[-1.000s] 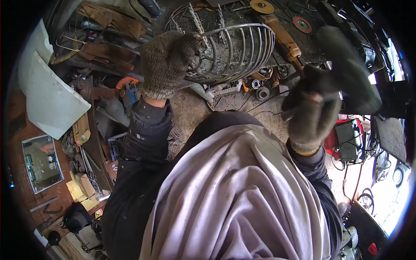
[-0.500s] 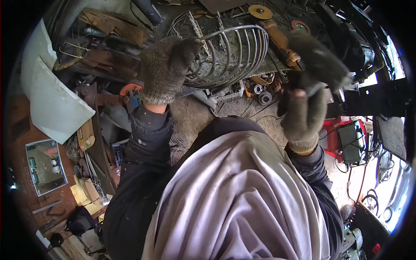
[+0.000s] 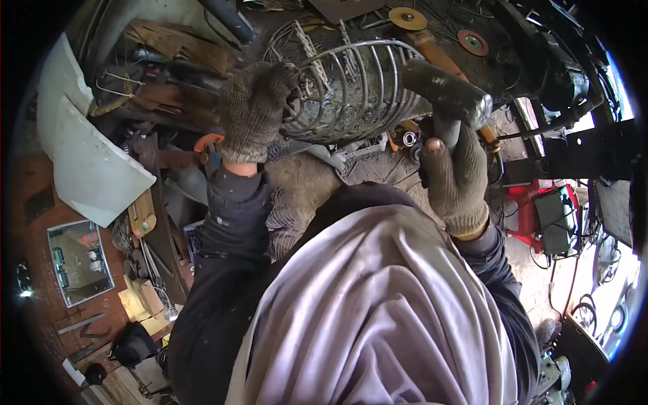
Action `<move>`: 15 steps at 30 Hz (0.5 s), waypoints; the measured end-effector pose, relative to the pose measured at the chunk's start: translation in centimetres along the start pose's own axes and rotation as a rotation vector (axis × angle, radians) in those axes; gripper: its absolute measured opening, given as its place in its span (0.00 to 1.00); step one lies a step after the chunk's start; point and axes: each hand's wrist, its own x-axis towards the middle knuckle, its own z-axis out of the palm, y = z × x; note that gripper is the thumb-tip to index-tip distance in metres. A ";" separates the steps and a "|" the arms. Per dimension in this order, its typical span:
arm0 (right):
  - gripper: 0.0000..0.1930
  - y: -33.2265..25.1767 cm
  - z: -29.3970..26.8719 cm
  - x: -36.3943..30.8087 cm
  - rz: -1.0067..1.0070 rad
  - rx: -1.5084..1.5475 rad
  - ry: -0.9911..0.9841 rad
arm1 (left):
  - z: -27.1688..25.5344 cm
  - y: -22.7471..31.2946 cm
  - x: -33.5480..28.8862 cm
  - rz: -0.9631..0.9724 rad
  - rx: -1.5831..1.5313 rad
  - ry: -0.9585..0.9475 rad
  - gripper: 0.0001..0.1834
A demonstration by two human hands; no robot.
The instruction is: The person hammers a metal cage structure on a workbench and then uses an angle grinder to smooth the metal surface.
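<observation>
My left hand [image 3: 253, 115], in a dirty knitted glove, is closed around the left end of a cage of curved metal bars [image 3: 365, 84]. The cage lies on its side over the cluttered work surface, its ribs bowed toward me. In my right hand [image 3: 460, 179], also gloved, is a hammer [image 3: 449, 94], gripped close below its dark, heavy head. A bare fingertip shows through the right glove. The hammer head is at the right end of the cage and overlaps it in view; whether they touch I cannot tell.
Behind the hammer lies an orange angle grinder [image 3: 439, 52] with a yellowish disc [image 3: 408, 19]. A reddish disc [image 3: 472, 42] rests farther right. Small metal rings [image 3: 408, 139] sit below the cage. White broken panels [image 3: 98, 162] lean at left; a red-and-green machine [image 3: 557, 216] stands at right.
The hammer, blurred before, has come down and left with my right hand, toward the right end of the cage. My left hand keeps its grip; the cage has shifted slightly left.
</observation>
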 end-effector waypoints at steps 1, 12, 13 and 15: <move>0.23 0.0 0.1 -0.1 -0.006 0.008 0.000 | 0.1 -0.1 0.0 -0.025 -0.027 0.025 0.18; 0.22 1.0 0.2 -0.3 0.079 0.253 0.104 | 0.0 -0.6 0.3 -0.034 -0.050 -0.027 0.19; 0.22 0.9 0.2 -0.3 0.053 0.231 0.103 | 0.2 -0.9 0.3 0.050 -0.019 -0.008 0.17; 0.22 0.7 0.2 -0.3 0.071 0.200 0.089 | 0.4 -0.8 0.3 0.135 0.007 0.009 0.16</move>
